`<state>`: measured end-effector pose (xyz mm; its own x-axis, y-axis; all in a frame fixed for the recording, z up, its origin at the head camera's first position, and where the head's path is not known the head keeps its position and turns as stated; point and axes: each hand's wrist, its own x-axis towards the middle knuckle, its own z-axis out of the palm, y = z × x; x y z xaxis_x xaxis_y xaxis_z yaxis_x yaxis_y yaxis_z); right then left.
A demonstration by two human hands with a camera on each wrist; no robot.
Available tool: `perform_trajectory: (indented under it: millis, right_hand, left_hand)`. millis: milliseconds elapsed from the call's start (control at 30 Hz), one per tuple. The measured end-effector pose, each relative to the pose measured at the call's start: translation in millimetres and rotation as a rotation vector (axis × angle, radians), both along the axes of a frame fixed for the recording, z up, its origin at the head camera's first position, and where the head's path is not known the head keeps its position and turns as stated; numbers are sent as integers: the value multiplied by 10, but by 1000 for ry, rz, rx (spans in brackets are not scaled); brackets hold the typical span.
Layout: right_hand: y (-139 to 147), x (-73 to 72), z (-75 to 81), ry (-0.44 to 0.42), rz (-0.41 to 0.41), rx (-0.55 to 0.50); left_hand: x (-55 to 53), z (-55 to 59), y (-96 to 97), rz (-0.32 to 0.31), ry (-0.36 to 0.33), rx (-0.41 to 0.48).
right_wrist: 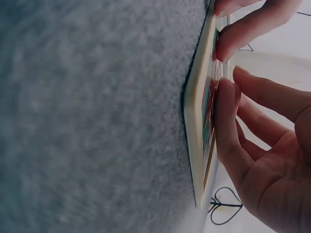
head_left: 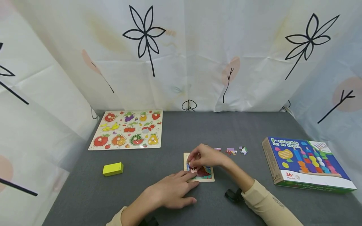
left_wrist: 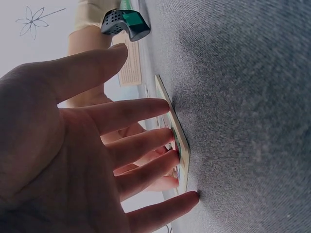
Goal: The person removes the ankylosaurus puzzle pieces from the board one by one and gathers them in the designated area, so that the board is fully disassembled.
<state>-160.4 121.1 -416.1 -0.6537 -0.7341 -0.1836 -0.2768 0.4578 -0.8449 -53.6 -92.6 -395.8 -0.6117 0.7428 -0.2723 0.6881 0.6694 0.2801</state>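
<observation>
A small jigsaw puzzle in a pale wooden frame [head_left: 209,180] lies flat on the table, its coloured picture partly covered by both hands. My left hand [head_left: 174,190] is spread out, with its fingertips on the near left edge of the puzzle; in the left wrist view its fingers [left_wrist: 138,143] look nearly straight. Over the upper left of the puzzle, my right hand [head_left: 207,156] pinches what seems to be a small puzzle piece, mostly hidden by thumb and fingers. Loose puzzle pieces [head_left: 231,151] lie just beyond the right hand.
A fruit peg board [head_left: 141,131] lies at the back left, with a yellow block [head_left: 113,169] in front of it. To the right is a blue toy box [head_left: 311,164]. A white patterned curtain [head_left: 203,72] hangs along the back and sides of the grey table [head_left: 85,194].
</observation>
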Motion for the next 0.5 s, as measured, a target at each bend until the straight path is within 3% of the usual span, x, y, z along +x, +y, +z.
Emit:
perform_trajectory:
  millis: [300,500]
  right_hand:
    - [-71,37,20,54,-28,71]
    - [-47,44,36,80,-28,63]
  left_hand:
    - [-1,7,5,15,-16,-5]
    - [5,10,11,14,3,-6]
